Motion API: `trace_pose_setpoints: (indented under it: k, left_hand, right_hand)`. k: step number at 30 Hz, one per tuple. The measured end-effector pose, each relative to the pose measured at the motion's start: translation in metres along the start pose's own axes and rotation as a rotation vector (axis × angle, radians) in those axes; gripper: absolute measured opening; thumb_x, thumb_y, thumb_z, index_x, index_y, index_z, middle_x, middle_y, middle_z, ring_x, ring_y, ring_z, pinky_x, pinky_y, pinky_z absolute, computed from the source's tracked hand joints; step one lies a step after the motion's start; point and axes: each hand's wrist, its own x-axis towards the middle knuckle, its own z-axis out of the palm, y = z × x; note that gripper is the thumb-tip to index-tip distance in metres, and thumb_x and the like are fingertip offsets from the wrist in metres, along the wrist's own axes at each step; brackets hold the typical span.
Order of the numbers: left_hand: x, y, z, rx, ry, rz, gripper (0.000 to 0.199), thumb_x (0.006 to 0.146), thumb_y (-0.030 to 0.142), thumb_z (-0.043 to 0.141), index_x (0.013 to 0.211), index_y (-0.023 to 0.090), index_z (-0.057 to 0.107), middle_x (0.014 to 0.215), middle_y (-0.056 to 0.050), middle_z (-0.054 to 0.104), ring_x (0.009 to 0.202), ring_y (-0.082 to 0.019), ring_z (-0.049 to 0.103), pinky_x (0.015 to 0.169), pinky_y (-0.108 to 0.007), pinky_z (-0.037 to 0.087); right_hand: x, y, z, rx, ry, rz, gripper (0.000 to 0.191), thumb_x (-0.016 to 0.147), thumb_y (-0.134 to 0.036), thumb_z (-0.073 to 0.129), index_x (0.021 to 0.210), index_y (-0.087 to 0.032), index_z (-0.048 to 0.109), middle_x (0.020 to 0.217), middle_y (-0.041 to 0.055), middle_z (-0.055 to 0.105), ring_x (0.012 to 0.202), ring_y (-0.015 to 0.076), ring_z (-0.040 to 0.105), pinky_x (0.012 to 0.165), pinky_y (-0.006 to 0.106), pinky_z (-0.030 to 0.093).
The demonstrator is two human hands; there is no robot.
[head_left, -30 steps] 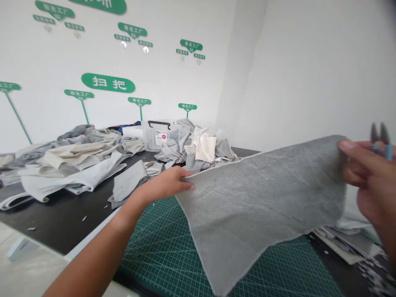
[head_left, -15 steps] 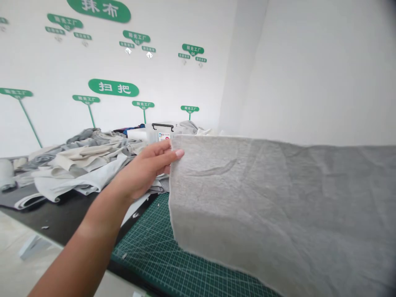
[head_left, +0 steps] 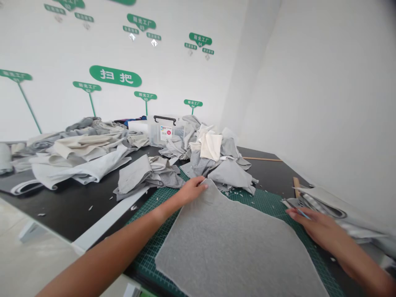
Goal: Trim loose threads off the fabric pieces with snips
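A large piece of grey cloth (head_left: 244, 247) spreads over the green cutting mat (head_left: 272, 202). Its far left corner is pinched between the fingers of my left hand (head_left: 194, 189), near the middle of the view. On the right, beyond the cloth's edge, my right hand (head_left: 309, 225) is closed around a small slim tool (head_left: 301, 213) with a bluish part; it looks like scissors, though its shape is partly hidden by the fingers. The cloth lies apart from my right hand.
Heaps of grey and cream cloth (head_left: 83, 148) cover the black table (head_left: 80, 210) at the left and back centre. Behind stands a clear box (head_left: 157, 134) with a black handle. Folded cloth (head_left: 337, 206) and a wooden strip (head_left: 296, 186) lie right.
The cloth has come down from its raised position onto the mat. My left hand has moved lower and right, still holding its corner. My right hand has come into view.
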Motion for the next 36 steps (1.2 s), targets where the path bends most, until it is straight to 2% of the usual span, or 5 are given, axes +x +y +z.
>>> trace_pose_setpoints:
  k: [4,9,17,26,36]
  left_hand:
    - [-0.002,-0.005,0.012,0.063,-0.014,0.079,0.026,0.092,0.037,0.05,0.095,0.016,0.067,0.097,-0.003,0.068,0.093,-0.02,0.06,0.083,-0.027,0.046]
    - [-0.017,-0.005,0.019,0.059,0.085,0.096,0.024,0.093,0.035,0.051,0.103,0.018,0.064,0.102,-0.004,0.068,0.096,-0.02,0.06,0.088,-0.028,0.044]
    - [-0.025,-0.001,0.02,0.029,-0.018,0.123,0.027,0.092,0.041,0.055,0.092,0.016,0.066,0.09,-0.002,0.068,0.087,-0.018,0.059,0.079,-0.025,0.044]
    - [-0.022,-0.011,0.02,-0.186,-0.002,0.013,0.032,0.09,0.045,0.058,0.095,0.014,0.065,0.079,-0.001,0.063,0.07,-0.012,0.053,0.064,-0.022,0.039]
    - [-0.027,0.007,0.019,-0.072,-0.079,0.142,0.031,0.095,0.039,0.053,0.093,0.014,0.07,0.09,-0.004,0.068,0.086,-0.016,0.059,0.078,-0.024,0.043]
  right_hand:
    - [-0.004,-0.068,0.033,0.091,-0.285,-0.194,0.04,0.086,-0.059,0.055,0.093,-0.024,0.075,0.09,0.0034,0.075,0.084,0.0267,0.067,0.072,0.031,0.049]
    - [-0.009,-0.137,0.094,0.23,-0.177,-0.362,0.027,0.09,-0.047,0.055,0.097,-0.027,0.07,0.104,0.0016,0.072,0.099,0.025,0.064,0.089,0.036,0.046]
    - [-0.027,-0.138,0.172,0.457,-0.136,-0.408,0.025,0.094,-0.045,0.053,0.107,-0.028,0.065,0.11,0.0002,0.069,0.102,0.0208,0.064,0.094,0.033,0.046]
    - [-0.023,-0.126,0.182,0.48,-0.143,-0.368,0.028,0.092,-0.047,0.053,0.093,-0.022,0.066,0.096,0.0016,0.07,0.091,0.0218,0.063,0.083,0.031,0.045]
    - [-0.031,-0.136,0.168,0.517,-0.151,-0.389,0.026,0.096,-0.048,0.051,0.097,-0.024,0.062,0.096,-0.0009,0.067,0.091,0.0198,0.061,0.082,0.028,0.043]
